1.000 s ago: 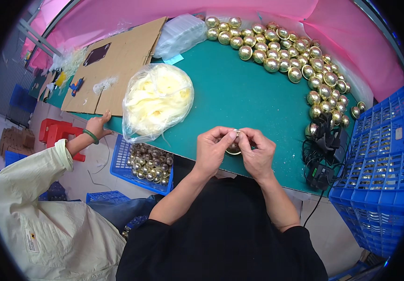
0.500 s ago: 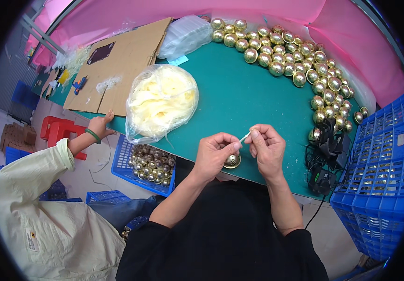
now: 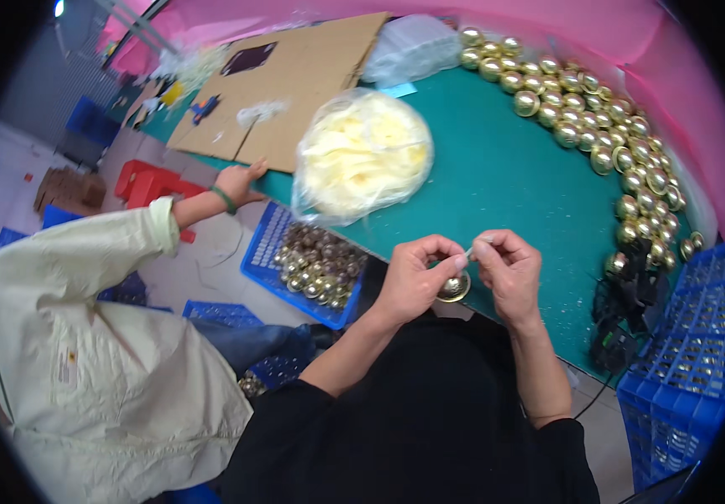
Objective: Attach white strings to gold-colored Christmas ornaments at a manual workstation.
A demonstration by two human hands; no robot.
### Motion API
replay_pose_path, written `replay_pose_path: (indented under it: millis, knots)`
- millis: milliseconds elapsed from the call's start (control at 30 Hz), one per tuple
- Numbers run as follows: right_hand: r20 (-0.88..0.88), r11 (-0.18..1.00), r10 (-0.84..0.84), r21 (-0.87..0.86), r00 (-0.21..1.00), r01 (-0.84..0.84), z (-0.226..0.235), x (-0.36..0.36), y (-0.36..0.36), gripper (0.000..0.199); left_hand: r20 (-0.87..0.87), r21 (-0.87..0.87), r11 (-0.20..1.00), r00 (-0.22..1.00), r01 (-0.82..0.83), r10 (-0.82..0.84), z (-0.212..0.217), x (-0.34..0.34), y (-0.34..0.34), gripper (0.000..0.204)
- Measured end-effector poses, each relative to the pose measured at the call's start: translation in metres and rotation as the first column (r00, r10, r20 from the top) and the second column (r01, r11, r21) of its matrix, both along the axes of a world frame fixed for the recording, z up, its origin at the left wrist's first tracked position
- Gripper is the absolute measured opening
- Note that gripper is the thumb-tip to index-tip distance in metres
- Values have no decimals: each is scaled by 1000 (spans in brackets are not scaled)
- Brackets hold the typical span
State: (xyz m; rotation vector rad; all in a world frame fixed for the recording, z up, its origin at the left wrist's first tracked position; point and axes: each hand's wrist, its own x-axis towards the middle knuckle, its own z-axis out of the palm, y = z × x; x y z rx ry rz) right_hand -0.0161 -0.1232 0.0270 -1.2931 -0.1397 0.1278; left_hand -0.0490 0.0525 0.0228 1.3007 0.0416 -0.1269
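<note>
Between my left hand (image 3: 420, 281) and my right hand (image 3: 509, 273) is a thin pale twisted strip (image 3: 469, 252), pinched by the fingertips of both. What it is made of is too small to make out. Just below, partly behind my left hand, a gold ball (image 3: 455, 287) with a rimmed edge rests near the table's front edge. To the left of my hands lies a clear plastic bag (image 3: 362, 155) full of pale yellow, thin sheet-like material.
Many gold balls (image 3: 581, 109) curve along the green table's (image 3: 497, 176) far right side. Black adapters (image 3: 619, 336) and cables lie at right, beside blue crates (image 3: 682, 353). Cardboard (image 3: 304, 92) covers the left, where a co-worker's hand (image 3: 241, 185) rests. A blue crate (image 3: 266, 269) holds more balls.
My view has turned left, so the scene sits farther right in the picture. My hands still pinch the pale strip, fingertips closer together. The co-worker's hand stays by the cardboard's edge.
</note>
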Motion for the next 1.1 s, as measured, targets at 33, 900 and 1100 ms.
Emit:
replay_pose_path:
  millis: [33,900,1100]
  knots:
    - [-2,1000,21,10,1000,-21,2,0,4,8,25,19,1000,1000,-12,12,0,-2,3,8]
    - [504,888,210,-457,838,52,-8,50,94,5,314,241,742,774,-625,550,-56,-40,75,19]
    - [329,815,346,-569,879,-108,-3,35,64,12,325,129,875,854,-467,407,-31,-6,47,19]
